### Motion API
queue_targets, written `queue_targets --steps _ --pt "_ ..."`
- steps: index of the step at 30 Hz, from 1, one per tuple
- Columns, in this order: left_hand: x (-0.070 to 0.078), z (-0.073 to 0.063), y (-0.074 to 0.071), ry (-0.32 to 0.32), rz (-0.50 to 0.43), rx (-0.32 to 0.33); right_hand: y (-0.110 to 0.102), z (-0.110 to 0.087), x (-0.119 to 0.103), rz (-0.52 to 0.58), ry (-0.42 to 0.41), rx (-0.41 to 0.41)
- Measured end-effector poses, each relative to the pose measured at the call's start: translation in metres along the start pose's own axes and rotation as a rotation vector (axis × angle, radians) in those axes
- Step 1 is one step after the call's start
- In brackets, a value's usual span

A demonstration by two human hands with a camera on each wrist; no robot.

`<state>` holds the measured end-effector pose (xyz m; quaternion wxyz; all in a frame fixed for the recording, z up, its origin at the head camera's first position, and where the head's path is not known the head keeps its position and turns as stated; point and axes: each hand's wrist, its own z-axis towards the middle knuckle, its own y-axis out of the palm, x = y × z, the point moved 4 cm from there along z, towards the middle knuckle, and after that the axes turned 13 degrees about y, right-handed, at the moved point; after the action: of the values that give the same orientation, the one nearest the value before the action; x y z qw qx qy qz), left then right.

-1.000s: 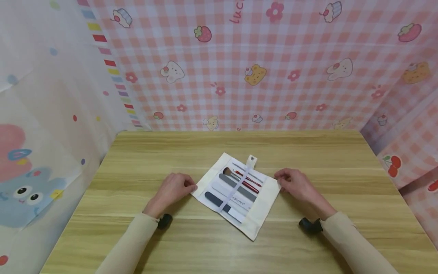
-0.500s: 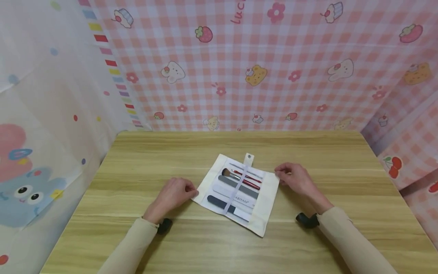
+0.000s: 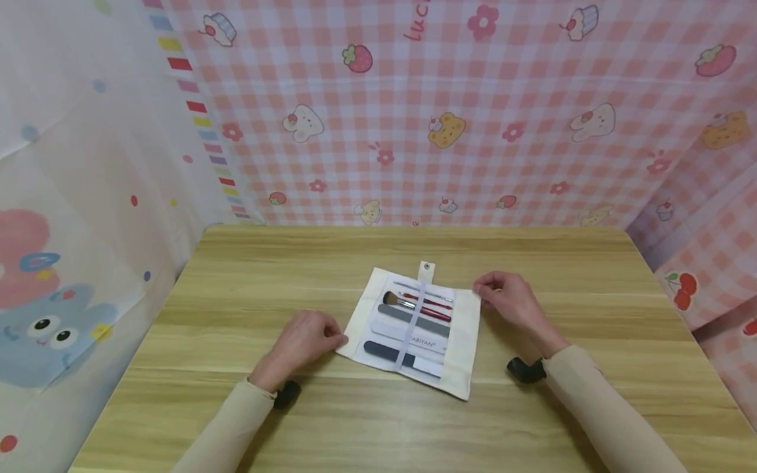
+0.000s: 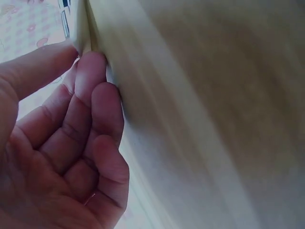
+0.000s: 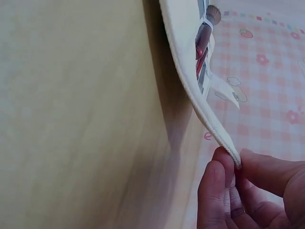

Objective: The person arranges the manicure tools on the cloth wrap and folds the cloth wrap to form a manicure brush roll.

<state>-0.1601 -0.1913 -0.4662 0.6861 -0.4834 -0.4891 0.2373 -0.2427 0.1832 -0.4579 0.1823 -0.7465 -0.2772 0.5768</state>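
Observation:
A cream fabric tool roll (image 3: 463, 341) lies unfolded in the middle of the head view. Under its pale elastic band (image 3: 408, 336) sit a makeup brush (image 3: 390, 299), thin red-handled tools (image 3: 437, 303), a grey nail file (image 3: 395, 314), a white file printed with letters and a dark-handled file (image 3: 380, 351). My left hand (image 3: 304, 338) pinches the near left corner between thumb and index finger. With thumb and fingertips, my right hand (image 3: 510, 301) pinches the far right corner; the right wrist view shows that edge (image 5: 209, 119) raised off the table.
A snap tab (image 3: 426, 271) sticks out from the roll's far edge. The wooden table (image 3: 236, 263) reaches back to a pink checked cloth (image 3: 402, 85). A pale printed cloth (image 3: 89, 164) hangs at the left. Black wrist mounts (image 3: 525, 370) sit under both sleeves.
The tool roll has turned counterclockwise, now lying squarer to the table. My right hand has moved away from me with its corner; my left has come slightly nearer with the other.

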Motion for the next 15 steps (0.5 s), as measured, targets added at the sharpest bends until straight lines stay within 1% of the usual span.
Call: queue_targets --steps 3,8,12,15 --pt "0.002 -0.001 0.001 -0.005 -0.006 -0.007 0.0 0.003 -0.002 -0.013 -0.006 0.007" --pt "0.005 -0.003 0.004 0.008 -0.006 -0.013 0.0 0.009 -0.005 -0.016 -0.017 0.011" --pt "0.008 -0.005 0.005 0.028 0.009 -0.01 0.001 0.011 -0.007 -0.011 -0.006 0.005" --pt "0.009 -0.006 0.006 0.031 0.007 -0.012 0.001 0.013 -0.009 -0.008 0.003 0.002"
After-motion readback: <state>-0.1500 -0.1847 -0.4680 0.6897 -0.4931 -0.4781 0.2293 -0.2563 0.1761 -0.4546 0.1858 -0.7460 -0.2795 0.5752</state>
